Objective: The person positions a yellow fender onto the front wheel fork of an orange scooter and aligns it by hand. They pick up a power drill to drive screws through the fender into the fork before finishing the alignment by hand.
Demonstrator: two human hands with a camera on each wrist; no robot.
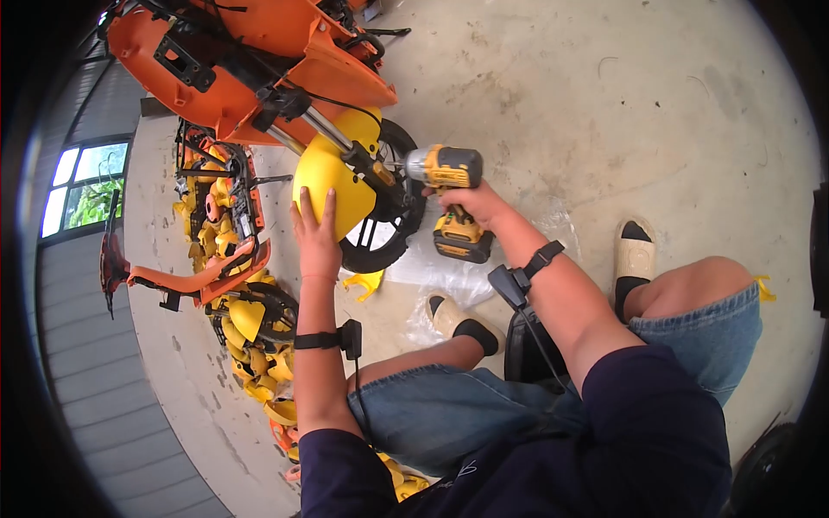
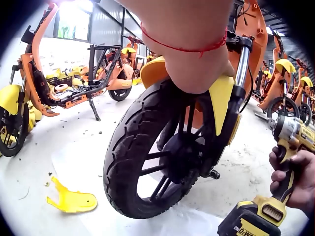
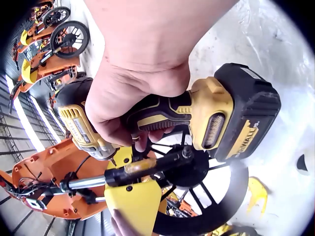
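Note:
My left hand (image 1: pixel 318 243) rests with its fingers spread on the yellow front fender (image 1: pixel 328 177) of an orange scooter frame (image 1: pixel 250 52). In the left wrist view, that hand lies over the top of the black-spoked front wheel (image 2: pixel 129 147). My right hand (image 1: pixel 477 205) grips the handle of a yellow and black cordless impact driver (image 1: pixel 445 167). The driver's nose points at the fork leg (image 1: pixel 373 168) beside the fender. In the right wrist view, its tip is close to the fender's bolts, and the battery (image 3: pixel 248 115) faces away from the wheel.
A loose yellow plastic piece (image 1: pixel 364 283) lies on the floor near the wheel. Clear plastic sheeting (image 1: pixel 449 281) spreads under the wheel. Another orange scooter frame (image 1: pixel 199 281) and a heap of yellow parts (image 1: pixel 259 363) line the left. More scooters (image 2: pixel 285 93) stand behind.

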